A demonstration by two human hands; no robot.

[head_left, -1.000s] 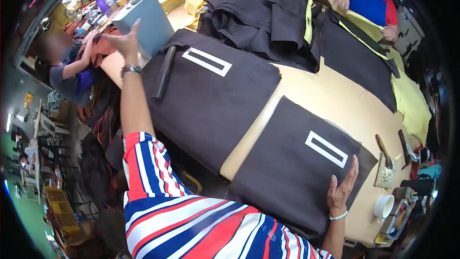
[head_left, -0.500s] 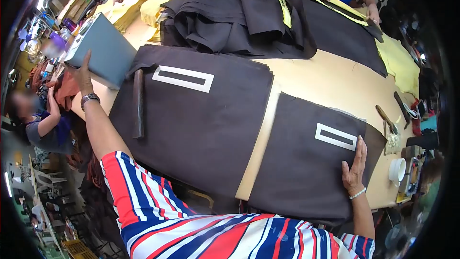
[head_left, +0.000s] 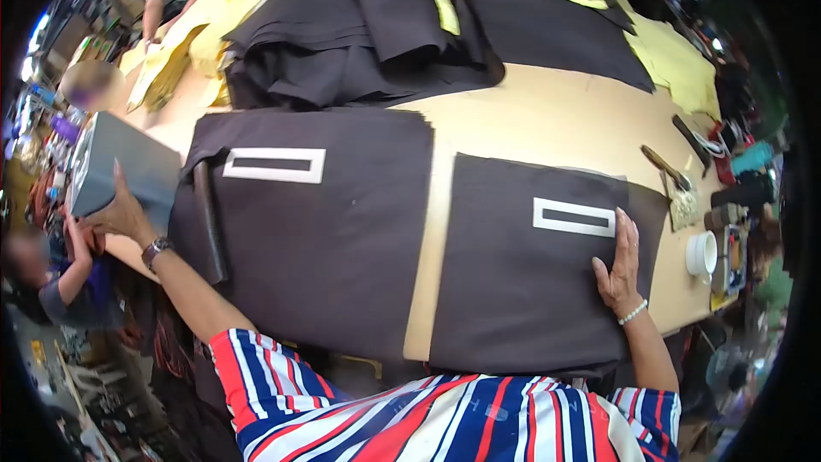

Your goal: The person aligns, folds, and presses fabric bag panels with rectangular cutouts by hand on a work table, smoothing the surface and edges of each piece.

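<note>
My left hand (head_left: 124, 210) rests with fingers spread against the side of a grey-blue box (head_left: 145, 162) at the table's left edge. Flat on the right-hand stack of dark brown sheets (head_left: 522, 291) lies my right hand (head_left: 620, 265), fingers stretched. Its fingertips are beside a white rectangular frame (head_left: 537, 214) on that stack. A larger dark stack (head_left: 325, 257) sits to the left, carrying another white frame (head_left: 316, 167) and a dark bar (head_left: 209, 222) near its left edge.
Dark draped material (head_left: 333, 60) and yellow sheets (head_left: 676, 51) cover the far side. A brush (head_left: 663, 167) and a white mug (head_left: 701, 255) stand at the right. People work at the far side, and another person (head_left: 81, 282) is at the left.
The view has shifted, so the table and stacks appear turned. My left hand stays against the box and my right hand stays flat on the right stack.
</note>
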